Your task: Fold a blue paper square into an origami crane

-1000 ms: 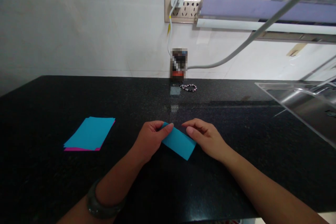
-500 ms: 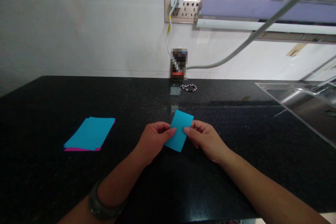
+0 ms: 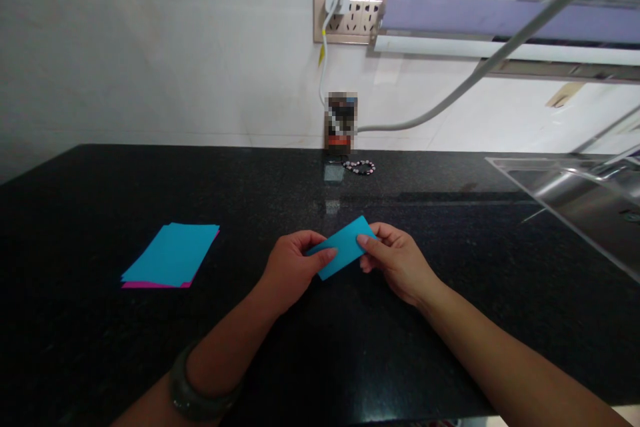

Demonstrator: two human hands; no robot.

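Paper, blue, oblong, between both hands over the counter, slanted, right end farther from the person. Left hand pinched closed on its left end, thumb on top; right hand likewise on the right end, fingers partly hidden behind. Can't tell if paper touches counter. Stack well off to the left, blue on top, pink edge showing below. Beads near wall, sink far right. Bangle on left wrist.

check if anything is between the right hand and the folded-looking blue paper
Nothing visible is: the right hand pinches the blue paper directly near one end, while the left hand holds the other.
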